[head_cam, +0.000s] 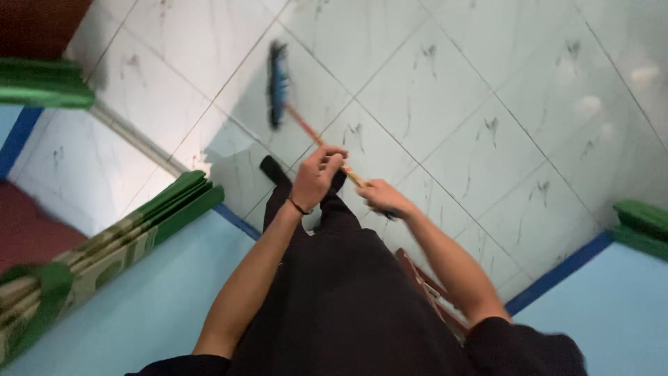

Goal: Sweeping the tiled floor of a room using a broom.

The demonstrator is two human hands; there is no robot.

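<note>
A broom with a blue, blurred brush head (279, 83) rests on the white tiled floor (452, 104) ahead of me. Its thin reddish-yellow stick (305, 125) runs back toward my body. My left hand (316, 174), with a dark band at the wrist, is closed around the stick higher up. My right hand (383, 198) grips the stick's lower end just behind it. My dark trousers (334, 278) and a dark shoe (273, 169) fill the frame below the hands.
A folded green patterned mat (111, 247) leans at the left against a light blue wall with a dark blue base stripe (236, 221). Green edges show at top left (42, 83) and right (640, 223). A reddish-brown object (424, 285) sits by my right leg.
</note>
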